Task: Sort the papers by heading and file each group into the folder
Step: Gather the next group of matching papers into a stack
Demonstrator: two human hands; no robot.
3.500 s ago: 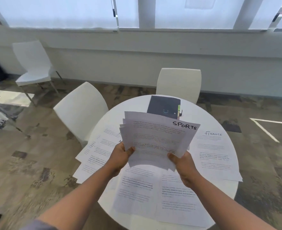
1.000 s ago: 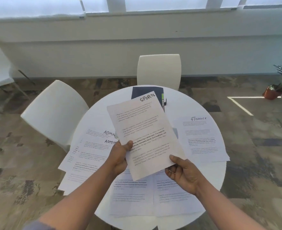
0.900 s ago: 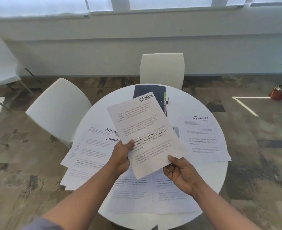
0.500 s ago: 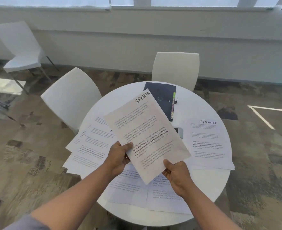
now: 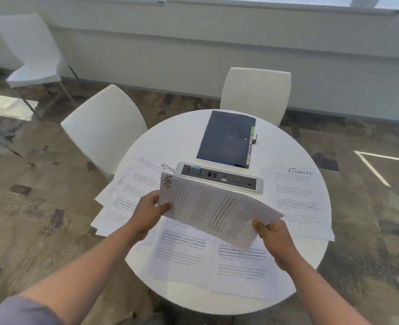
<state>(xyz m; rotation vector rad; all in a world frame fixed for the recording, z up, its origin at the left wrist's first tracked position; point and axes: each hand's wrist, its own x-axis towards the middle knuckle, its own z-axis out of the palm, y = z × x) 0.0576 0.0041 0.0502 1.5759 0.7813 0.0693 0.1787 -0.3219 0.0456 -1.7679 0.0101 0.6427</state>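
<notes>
SPORTS papers [image 5: 215, 212]: turned sideways, held between both hands above the counter [image 5: 177, 141].
Left hand [image 5: 148, 213]: pinches the heading end.
Right hand [image 5: 272, 233]: grips the opposite end.
Folder [image 5: 226, 138]: closed, beyond the hands.

The scene was brightly lit by daylight from windows [image 5: 287, 0] beyond the hands; printed text was blurred, and edges were bent by wide-angle distortion.

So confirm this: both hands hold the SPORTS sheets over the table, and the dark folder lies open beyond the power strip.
Not open: the head view shows the dark folder lying closed beyond the power strip. Both the left hand and right hand do hold the SPORTS sheets over the table.
</notes>
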